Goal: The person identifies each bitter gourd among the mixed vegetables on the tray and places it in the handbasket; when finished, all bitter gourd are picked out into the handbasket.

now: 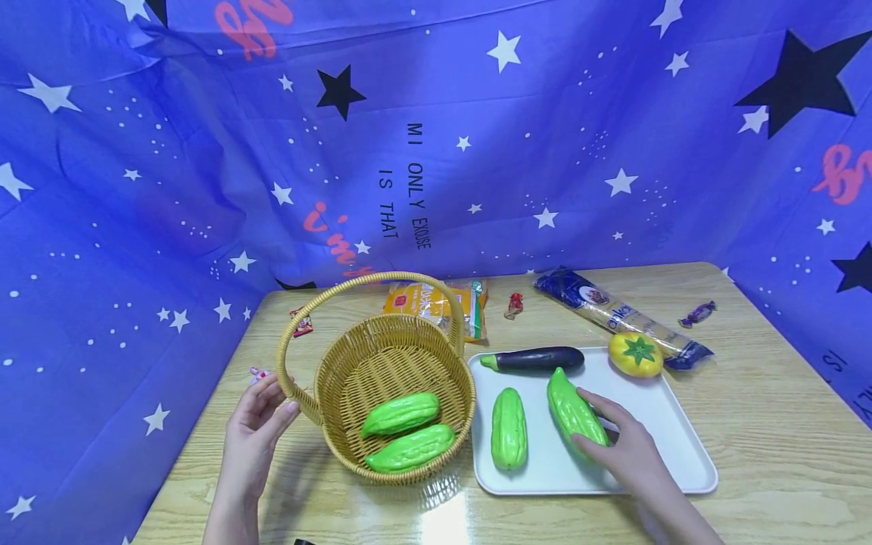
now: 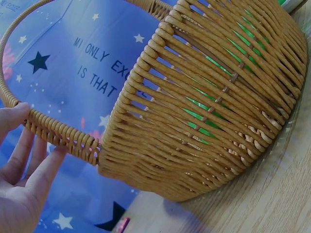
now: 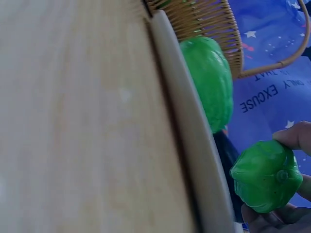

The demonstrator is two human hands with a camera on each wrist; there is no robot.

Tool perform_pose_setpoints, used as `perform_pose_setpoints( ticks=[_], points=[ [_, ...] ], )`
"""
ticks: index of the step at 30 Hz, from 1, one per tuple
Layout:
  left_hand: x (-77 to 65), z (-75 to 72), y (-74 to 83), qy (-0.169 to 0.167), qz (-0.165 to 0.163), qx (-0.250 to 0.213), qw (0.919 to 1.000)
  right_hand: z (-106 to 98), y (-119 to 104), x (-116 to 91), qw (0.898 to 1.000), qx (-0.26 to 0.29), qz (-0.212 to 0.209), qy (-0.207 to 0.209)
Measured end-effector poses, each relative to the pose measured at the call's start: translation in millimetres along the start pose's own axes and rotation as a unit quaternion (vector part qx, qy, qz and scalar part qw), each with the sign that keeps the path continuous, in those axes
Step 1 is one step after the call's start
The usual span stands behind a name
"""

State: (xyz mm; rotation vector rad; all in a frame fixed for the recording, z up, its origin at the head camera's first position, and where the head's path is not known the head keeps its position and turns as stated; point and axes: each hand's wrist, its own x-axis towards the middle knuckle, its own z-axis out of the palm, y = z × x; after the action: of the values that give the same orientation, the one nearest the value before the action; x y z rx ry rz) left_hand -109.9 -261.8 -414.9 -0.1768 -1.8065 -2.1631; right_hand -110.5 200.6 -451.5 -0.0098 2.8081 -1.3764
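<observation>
My left hand holds the left foot of the handle on a round wicker basket; in the left wrist view its fingers lie against the woven handle. Two green toy bitter melons lie inside the basket. On the right, my right hand grips another bitter melon over the white tray, thumb on one side and fingers on the other. The right wrist view shows that melon end-on between the fingers. Left of it on the tray lies one more bitter melon.
An eggplant lies along the tray's back edge, and a yellow tomato-like toy sits at its back right corner. Behind are a long noodle packet, an orange food bag and several wrapped candies, one red and one purple.
</observation>
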Motion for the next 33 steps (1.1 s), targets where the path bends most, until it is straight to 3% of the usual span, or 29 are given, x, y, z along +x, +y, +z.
perform_pose_setpoints(
  ticks=[17, 33],
  points=[
    [0.0, -0.7, -0.1, -0.005, -0.003, -0.002, 1.0000, -26.6, -20.8, 15.5, 0.999, 0.022, -0.035, 0.018],
    [0.3, -1.2, -0.8, 0.001, -0.008, -0.001, 1.0000, -20.3, -50.7, 29.0, 0.994, 0.035, -0.103, 0.016]
  ],
)
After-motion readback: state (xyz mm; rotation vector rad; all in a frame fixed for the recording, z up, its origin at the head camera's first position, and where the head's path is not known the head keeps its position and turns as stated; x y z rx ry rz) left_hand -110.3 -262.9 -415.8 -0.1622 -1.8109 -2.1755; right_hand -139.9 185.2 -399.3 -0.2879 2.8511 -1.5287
